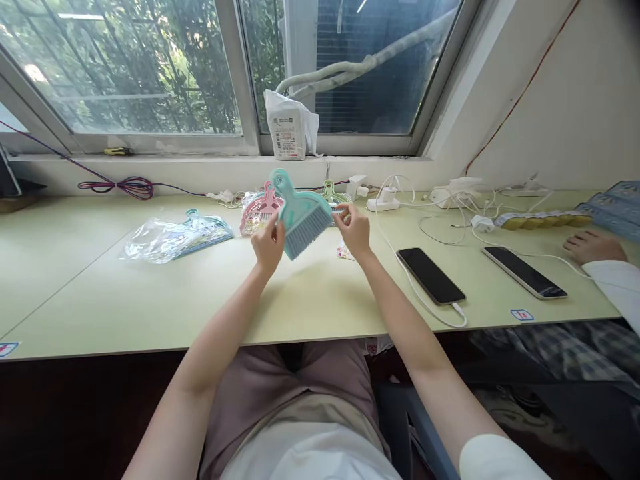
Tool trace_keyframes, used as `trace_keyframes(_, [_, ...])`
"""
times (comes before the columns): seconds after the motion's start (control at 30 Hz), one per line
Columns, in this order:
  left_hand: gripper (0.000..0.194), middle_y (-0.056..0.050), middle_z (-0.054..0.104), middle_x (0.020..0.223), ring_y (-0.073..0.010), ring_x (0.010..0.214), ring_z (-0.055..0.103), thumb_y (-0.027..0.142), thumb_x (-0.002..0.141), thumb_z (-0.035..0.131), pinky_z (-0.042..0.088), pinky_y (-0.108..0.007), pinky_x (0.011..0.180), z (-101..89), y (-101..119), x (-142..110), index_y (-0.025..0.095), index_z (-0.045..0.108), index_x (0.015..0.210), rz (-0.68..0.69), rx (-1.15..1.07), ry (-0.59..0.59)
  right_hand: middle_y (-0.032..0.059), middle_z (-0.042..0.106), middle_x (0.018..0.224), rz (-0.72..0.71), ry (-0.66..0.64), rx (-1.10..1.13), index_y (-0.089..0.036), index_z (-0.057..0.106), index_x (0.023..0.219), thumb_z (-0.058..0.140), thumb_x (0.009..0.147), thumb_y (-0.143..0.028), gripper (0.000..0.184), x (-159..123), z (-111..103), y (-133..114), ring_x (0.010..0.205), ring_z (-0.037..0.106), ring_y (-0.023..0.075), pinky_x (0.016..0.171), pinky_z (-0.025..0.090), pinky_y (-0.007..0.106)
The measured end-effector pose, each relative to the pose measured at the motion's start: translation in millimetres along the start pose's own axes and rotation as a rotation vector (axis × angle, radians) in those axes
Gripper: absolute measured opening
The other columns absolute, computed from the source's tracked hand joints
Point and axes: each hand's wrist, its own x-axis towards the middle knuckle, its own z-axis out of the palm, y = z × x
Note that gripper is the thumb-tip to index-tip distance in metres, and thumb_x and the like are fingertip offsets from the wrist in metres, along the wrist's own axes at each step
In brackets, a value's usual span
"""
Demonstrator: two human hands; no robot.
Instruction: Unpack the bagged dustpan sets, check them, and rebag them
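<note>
Raised above the table is a teal mini dustpan (301,205) with a small brush (306,232) whose grey bristles face me. My left hand (269,245) pinches its left edge, and my right hand (354,230) pinches the right edge. Behind it on the table lie a pink dustpan set (259,212) in clear wrapping and a green dustpan set (334,192), partly hidden. To the left, a blue dustpan set (203,233) rests beside a crumpled clear plastic bag (150,241). A small colourful packet (344,252) lies near my right hand.
Two phones, one black (431,275) with a charging cable and another (525,271), lie to the right. Cables and a power strip (383,202) run along the wall. Another person's hand (595,247) rests at far right. A white paper bag (290,127) stands on the sill.
</note>
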Motion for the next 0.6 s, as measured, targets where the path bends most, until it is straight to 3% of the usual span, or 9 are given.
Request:
trace_keyframes(0.13, [0.044, -0.003, 0.056, 0.060, -0.0164, 0.061, 0.054, 0.042, 0.093, 0.046, 0.038, -0.028, 0.069, 3.3, 18, -11, 0.018, 0.071, 0.120, 0.173, 0.076, -0.182, 0.0034, 0.068, 0.090, -0.043, -0.003, 0.132, -0.024, 0.065, 0.104, 0.060, 0.090, -0.045, 0.026, -19, 18, -31, 0.076, 0.063, 0.0183, 0.082, 0.048, 0.031])
trace_keyframes(0.3, [0.046, -0.007, 0.063, 0.066, -0.0187, 0.066, 0.059, 0.042, 0.093, 0.045, 0.040, -0.029, 0.070, 4.5, 27, -17, 0.017, 0.069, 0.123, 0.256, 0.125, -0.293, 0.0027, 0.065, 0.086, 0.047, 0.021, 0.191, -0.023, 0.061, 0.087, 0.065, 0.081, -0.039, 0.017, -22, 27, -29, 0.070, 0.060, 0.0172, 0.079, 0.049, 0.032])
trace_keyframes(0.47, [0.047, -0.003, 0.059, 0.061, -0.0157, 0.061, 0.054, 0.044, 0.096, 0.042, 0.035, -0.026, 0.065, 4.0, 24, -13, 0.018, 0.068, 0.125, 0.171, 0.099, -0.264, -0.0032, 0.050, 0.067, 0.064, -0.087, 0.449, -0.024, 0.051, 0.073, 0.068, 0.072, -0.035, 0.021, -10, 20, -16, 0.061, 0.051, 0.0137, 0.061, 0.046, 0.027])
trace_keyframes(0.6, [0.046, -0.001, 0.053, 0.057, -0.0156, 0.058, 0.048, 0.043, 0.098, 0.038, 0.032, -0.027, 0.063, -7.8, 10, 10, 0.016, 0.070, 0.118, -0.042, 0.057, -0.078, -0.0056, 0.044, 0.063, 0.042, -0.255, 0.730, -0.023, 0.049, 0.071, 0.071, 0.072, -0.044, 0.030, -3, 3, -14, 0.051, 0.042, 0.0088, 0.050, 0.039, 0.024])
